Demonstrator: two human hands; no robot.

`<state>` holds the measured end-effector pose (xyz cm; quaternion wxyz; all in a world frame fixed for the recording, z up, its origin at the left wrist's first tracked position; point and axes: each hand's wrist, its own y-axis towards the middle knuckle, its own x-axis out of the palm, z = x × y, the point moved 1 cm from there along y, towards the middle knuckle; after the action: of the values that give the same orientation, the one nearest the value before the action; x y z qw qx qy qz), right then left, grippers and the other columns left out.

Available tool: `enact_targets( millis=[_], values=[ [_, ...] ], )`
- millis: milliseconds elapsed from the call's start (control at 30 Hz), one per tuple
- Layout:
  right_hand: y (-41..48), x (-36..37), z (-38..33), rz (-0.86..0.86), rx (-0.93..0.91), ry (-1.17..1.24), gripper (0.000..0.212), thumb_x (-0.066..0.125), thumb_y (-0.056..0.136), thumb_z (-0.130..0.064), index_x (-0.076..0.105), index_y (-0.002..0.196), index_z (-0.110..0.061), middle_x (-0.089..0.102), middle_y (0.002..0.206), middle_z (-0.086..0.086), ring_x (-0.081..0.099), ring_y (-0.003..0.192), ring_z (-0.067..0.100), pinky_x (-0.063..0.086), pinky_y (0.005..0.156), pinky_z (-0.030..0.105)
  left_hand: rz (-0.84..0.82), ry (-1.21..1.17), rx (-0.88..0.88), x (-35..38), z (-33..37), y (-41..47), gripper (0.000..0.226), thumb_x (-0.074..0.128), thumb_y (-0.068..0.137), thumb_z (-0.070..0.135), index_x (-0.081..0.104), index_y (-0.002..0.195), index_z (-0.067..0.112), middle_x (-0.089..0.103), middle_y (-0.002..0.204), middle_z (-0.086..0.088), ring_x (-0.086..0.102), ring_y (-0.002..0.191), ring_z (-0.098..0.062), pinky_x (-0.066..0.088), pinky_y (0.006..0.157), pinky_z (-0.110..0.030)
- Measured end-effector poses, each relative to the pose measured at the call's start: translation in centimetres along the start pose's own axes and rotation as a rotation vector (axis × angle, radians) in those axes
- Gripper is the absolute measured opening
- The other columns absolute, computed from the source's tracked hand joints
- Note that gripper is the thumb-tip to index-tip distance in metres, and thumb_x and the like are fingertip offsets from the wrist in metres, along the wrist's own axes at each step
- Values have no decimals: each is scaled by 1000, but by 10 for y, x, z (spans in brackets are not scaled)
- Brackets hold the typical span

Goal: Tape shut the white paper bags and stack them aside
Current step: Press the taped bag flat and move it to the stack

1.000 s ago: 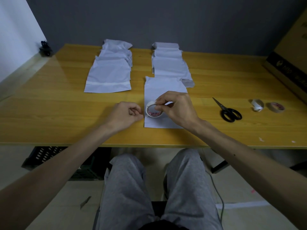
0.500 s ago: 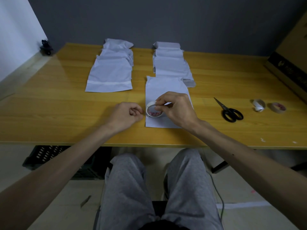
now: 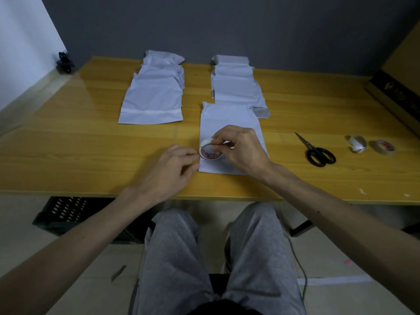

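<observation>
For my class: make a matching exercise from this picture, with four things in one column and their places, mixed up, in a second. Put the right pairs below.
Things
1. scissors
2. nearest tape roll
3. cardboard box
4. black crate

Places
a. under the table, at the left
b. at the far right of the view
c. in the right hand, over a white bag
d. flat on the table, right of the white bag

Pairs: 1-d, 2-c, 3-b, 4-a
</observation>
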<state>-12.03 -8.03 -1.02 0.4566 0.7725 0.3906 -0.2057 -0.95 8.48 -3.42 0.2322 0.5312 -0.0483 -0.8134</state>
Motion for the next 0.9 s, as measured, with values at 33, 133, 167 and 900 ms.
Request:
enact_targets(
  millis=[33, 133, 167, 900],
  values=[
    [0, 0, 0, -1, -4, -1, 5, 76, 74, 1, 72, 77, 0, 70, 83, 11, 67, 74, 21, 51, 70, 20, -28, 15, 15, 1, -1, 0, 29, 61, 94, 21, 69, 116, 5, 66, 120, -5, 54, 113, -21, 28, 99, -15],
    [1, 1, -1, -13, -20, -14, 6, 75, 74, -1, 71, 78, 0, 70, 84, 11, 67, 74, 21, 51, 70, 21, -86, 77, 69, 2, -3, -2, 44, 45, 96, 41, 66, 122, 12, 64, 126, 0, 53, 120, -19, 41, 103, -35],
    [1, 0, -1, -15, -25, -18, 6, 76, 74, -1, 71, 78, 0, 70, 84, 11, 67, 74, 21, 51, 70, 22, -97, 120, 86, 1, -3, -2, 49, 39, 95, 45, 64, 125, 15, 63, 128, 3, 52, 122, -18, 43, 101, -39],
    [2, -2, 0, -63, 63, 32, 7, 71, 79, 1, 70, 85, -1, 69, 87, 10, 65, 79, 20, 50, 72, 16, -123, 385, 222, -2, -2, -2, 52, 30, 98, 46, 65, 121, 15, 64, 126, 6, 48, 123, -16, 34, 89, -30]
  ],
)
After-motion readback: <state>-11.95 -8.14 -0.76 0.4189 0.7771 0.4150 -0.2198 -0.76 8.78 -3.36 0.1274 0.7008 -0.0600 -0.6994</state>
